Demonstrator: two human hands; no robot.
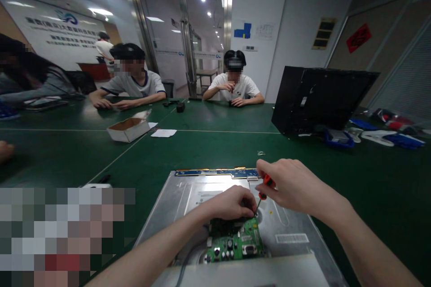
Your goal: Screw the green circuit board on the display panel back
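Observation:
My right hand (291,186) is closed around a screwdriver (268,181) with a red and black handle. Its thin shaft slants down to the upper right corner of a green circuit board (251,237). Right by the tip, my left hand (232,202) has its thumb and fingers pinched together; whatever is between them is hidden. The board lies on a silvery metal panel (292,224), whose far edge carries a narrow blue circuit strip (208,173). A grey cable (183,264) runs left of the board.
A black monitor-like casing (319,98) stands at the right, beside blue-and-white gloves (380,137). On the green table (215,143) are an open cardboard box (129,131) and a white paper (164,133). Several people sit around it. A blurred patch covers the lower left.

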